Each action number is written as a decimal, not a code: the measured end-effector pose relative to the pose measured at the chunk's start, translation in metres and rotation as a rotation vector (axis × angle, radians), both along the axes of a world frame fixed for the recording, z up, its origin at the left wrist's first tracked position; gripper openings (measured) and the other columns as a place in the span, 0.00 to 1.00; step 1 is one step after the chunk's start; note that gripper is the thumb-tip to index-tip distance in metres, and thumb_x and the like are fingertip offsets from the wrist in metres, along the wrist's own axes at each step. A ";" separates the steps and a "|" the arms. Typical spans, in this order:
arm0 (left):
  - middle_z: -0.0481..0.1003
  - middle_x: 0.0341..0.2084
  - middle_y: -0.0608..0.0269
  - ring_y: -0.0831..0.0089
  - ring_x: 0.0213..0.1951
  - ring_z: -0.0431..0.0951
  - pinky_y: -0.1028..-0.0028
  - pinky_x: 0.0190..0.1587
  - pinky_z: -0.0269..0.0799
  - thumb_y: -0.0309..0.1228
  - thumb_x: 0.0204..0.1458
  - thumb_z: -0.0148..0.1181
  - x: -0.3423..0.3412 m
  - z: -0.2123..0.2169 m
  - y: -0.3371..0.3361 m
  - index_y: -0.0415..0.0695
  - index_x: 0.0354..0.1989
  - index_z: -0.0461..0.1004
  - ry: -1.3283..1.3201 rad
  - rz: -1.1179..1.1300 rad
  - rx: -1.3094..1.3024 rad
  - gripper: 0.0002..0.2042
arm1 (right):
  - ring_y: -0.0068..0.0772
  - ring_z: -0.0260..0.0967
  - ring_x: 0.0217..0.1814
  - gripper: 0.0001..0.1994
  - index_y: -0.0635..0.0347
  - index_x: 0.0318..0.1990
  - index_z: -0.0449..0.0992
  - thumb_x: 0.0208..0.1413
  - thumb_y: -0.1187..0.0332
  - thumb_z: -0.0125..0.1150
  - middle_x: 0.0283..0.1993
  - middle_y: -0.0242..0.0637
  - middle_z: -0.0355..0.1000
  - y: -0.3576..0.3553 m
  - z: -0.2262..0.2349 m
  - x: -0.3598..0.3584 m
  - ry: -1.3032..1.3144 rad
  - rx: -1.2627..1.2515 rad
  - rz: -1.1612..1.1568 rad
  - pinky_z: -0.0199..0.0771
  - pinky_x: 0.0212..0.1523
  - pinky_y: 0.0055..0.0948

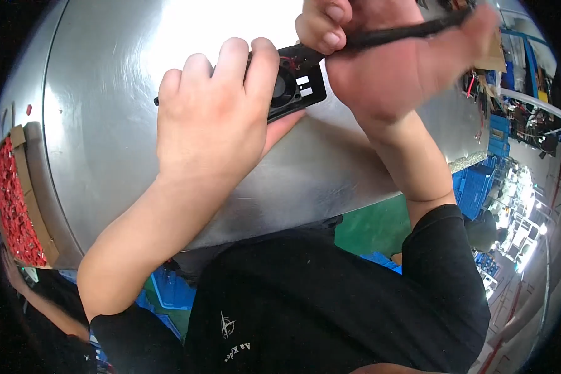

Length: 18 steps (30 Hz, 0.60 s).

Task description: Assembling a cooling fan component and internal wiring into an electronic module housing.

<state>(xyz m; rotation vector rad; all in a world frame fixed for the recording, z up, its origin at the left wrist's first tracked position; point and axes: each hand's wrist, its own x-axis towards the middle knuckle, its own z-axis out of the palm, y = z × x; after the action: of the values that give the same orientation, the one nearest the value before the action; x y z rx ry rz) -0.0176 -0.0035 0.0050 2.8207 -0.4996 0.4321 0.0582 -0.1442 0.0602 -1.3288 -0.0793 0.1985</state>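
Here the left hand point(212, 118) clamped the black fan module point(296, 84) flat against the metal table point(106, 124), steadying it; the right hand point(380, 56) gripped a thin black tool point(405, 32) at its edge.

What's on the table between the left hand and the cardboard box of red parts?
Nothing: the head view shows bare metal table between the left hand and the cardboard box.

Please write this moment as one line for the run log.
left hand: presses black fan part on metal table | right hand: grips black tool over part | box of red pieces: table's left edge
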 end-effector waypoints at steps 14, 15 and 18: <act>0.71 0.39 0.61 0.59 0.37 0.75 0.61 0.39 0.70 0.49 0.40 0.75 -0.005 0.001 0.001 0.47 0.59 0.72 0.068 0.018 -0.012 0.36 | 0.26 0.58 0.28 0.67 0.66 0.45 0.70 0.32 0.03 0.16 0.29 0.35 0.65 -0.001 -0.016 -0.025 -0.194 0.222 0.054 0.58 0.31 0.24; 0.71 0.39 0.61 0.59 0.37 0.75 0.61 0.39 0.70 0.49 0.40 0.75 -0.005 0.000 0.000 0.47 0.59 0.72 0.070 0.017 -0.014 0.36 | 0.25 0.58 0.28 0.67 0.66 0.44 0.70 0.31 0.03 0.15 0.29 0.35 0.65 -0.002 -0.019 -0.023 -0.221 0.240 0.080 0.58 0.31 0.24; 0.70 0.39 0.62 0.59 0.38 0.75 0.61 0.39 0.70 0.49 0.40 0.75 -0.004 0.000 -0.001 0.48 0.59 0.71 0.058 0.015 -0.017 0.36 | 0.25 0.58 0.28 0.68 0.66 0.44 0.71 0.30 0.03 0.14 0.29 0.35 0.65 -0.006 -0.027 -0.017 -0.303 0.295 0.158 0.57 0.31 0.23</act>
<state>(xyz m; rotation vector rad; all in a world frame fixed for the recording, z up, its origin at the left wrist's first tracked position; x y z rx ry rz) -0.0220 -0.0044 0.0048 2.8129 -0.4616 0.3544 0.0417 -0.1504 0.0329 -1.0499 -0.4542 0.1121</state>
